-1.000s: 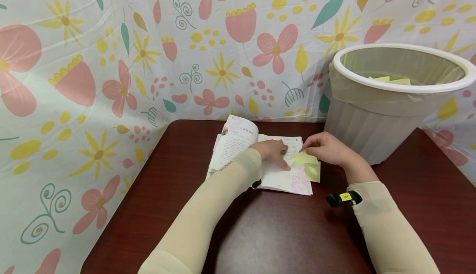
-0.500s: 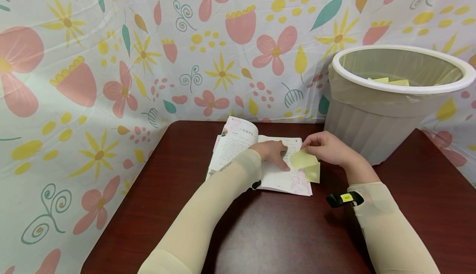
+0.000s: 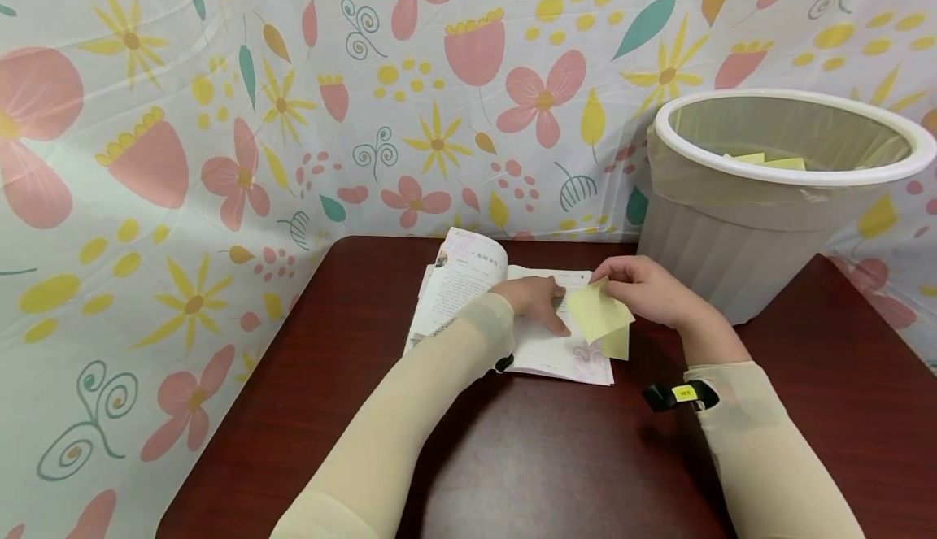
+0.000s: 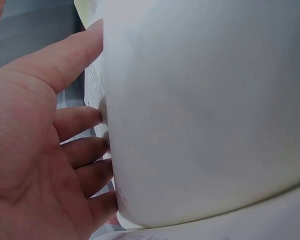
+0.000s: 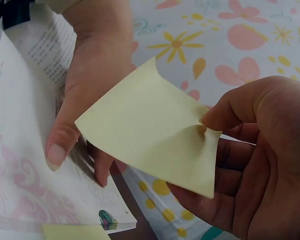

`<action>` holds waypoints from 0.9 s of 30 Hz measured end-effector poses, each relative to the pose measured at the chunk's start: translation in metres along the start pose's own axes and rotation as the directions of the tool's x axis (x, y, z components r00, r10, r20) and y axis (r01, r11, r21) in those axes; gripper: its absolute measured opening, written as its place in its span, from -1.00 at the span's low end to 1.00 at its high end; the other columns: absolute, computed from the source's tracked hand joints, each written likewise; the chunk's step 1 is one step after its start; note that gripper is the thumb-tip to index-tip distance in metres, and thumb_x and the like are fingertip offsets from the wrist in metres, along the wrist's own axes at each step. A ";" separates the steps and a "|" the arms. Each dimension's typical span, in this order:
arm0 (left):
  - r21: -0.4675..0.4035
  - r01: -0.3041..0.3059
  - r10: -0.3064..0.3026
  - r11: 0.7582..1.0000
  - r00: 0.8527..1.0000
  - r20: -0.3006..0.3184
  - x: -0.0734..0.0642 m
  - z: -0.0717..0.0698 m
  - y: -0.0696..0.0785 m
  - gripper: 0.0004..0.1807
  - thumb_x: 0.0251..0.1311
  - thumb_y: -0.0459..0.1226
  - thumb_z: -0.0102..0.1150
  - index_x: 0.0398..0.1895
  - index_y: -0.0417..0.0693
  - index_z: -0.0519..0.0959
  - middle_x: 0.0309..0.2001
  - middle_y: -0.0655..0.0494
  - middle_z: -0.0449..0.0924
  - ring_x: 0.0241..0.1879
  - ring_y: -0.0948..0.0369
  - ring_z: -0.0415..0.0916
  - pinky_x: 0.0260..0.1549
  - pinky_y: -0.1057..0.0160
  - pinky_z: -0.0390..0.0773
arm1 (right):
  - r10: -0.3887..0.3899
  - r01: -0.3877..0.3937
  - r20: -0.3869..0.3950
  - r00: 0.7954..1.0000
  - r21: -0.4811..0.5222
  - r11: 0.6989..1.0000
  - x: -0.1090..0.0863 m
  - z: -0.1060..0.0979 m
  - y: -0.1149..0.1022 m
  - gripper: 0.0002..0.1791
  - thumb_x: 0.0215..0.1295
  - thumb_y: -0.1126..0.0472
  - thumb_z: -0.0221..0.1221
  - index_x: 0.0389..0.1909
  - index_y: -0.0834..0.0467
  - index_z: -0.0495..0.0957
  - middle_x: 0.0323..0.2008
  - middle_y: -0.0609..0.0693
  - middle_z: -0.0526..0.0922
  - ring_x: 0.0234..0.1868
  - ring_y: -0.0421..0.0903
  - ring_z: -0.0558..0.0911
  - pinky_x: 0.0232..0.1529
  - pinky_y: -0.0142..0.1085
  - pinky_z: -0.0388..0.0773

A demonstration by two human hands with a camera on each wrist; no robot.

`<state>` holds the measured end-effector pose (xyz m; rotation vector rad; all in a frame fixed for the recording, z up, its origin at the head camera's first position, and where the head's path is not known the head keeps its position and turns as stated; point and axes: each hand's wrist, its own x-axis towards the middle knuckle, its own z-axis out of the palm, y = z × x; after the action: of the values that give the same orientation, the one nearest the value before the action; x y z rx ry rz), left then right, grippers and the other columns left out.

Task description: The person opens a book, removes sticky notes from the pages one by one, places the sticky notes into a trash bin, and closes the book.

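Observation:
An open book (image 3: 542, 352) lies on the table, its left pages curling up. My left hand (image 3: 533, 299) rests on the right page with the fingers spread; in the left wrist view the fingertips meet the paper and a raised page fills the rest. My right hand (image 3: 647, 287) pinches a yellow sticky note (image 3: 599, 311) between thumb and fingers over the page's right side. In the right wrist view the pinched note (image 5: 145, 130) bends at the thumb. A second yellow sticky note (image 3: 618, 344) sticks out past the book's right edge, partly covered by the first.
Behind my right hand stands a grey trash bin (image 3: 721, 238) with a white rim and a plastic liner. Several yellow notes (image 3: 769, 161) show inside it. The dark red table (image 3: 512, 458) backs onto a flower-patterned cloth (image 3: 293, 116).
The pinched sticky note has come up off the page and now tilts toward the camera, with my right hand slightly higher. My left hand stays put on the book.

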<state>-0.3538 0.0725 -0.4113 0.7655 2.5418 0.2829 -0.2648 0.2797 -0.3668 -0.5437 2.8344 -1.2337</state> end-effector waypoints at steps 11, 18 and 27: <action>-0.002 -0.035 0.035 0.999 0.999 -0.024 -0.001 0.001 -0.002 0.00 0.06 0.24 0.46 0.58 0.30 0.27 0.67 0.24 0.02 0.60 0.23 0.13 0.55 0.19 0.20 | -0.084 0.084 -0.005 0.996 0.036 0.996 -0.008 0.000 -0.024 -0.79 0.45 0.37 0.08 -0.08 0.17 0.68 -0.45 0.02 0.68 -0.39 -0.20 0.57 -0.33 -0.38 0.58; 0.012 0.028 -0.028 1.000 1.000 -0.006 0.001 0.001 0.001 0.07 -0.02 0.30 0.48 0.59 0.35 0.24 0.65 0.34 0.05 0.58 0.26 0.17 0.52 0.20 0.25 | -0.195 0.196 -0.023 0.981 0.053 0.979 -0.014 -0.004 -0.046 -0.81 0.43 0.40 0.11 -0.10 0.15 0.67 -0.50 -0.01 0.66 -0.47 -0.18 0.58 -0.41 -0.38 0.56; 0.007 0.003 -0.003 1.000 1.000 0.029 0.003 -0.001 -0.001 0.07 0.04 0.27 0.45 0.62 0.34 0.18 0.68 0.32 -0.08 0.63 0.29 0.02 0.57 0.28 0.12 | -0.241 0.242 0.021 0.970 -0.118 0.963 -0.010 -0.038 -0.095 -0.77 0.43 0.37 0.14 -0.13 0.01 0.70 -0.49 -0.10 0.65 -0.43 -0.24 0.56 -0.36 -0.39 0.52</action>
<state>-0.3564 0.0734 -0.4119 0.7630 2.5178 0.2608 -0.2307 0.2494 -0.2745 -0.9208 2.9200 -1.0898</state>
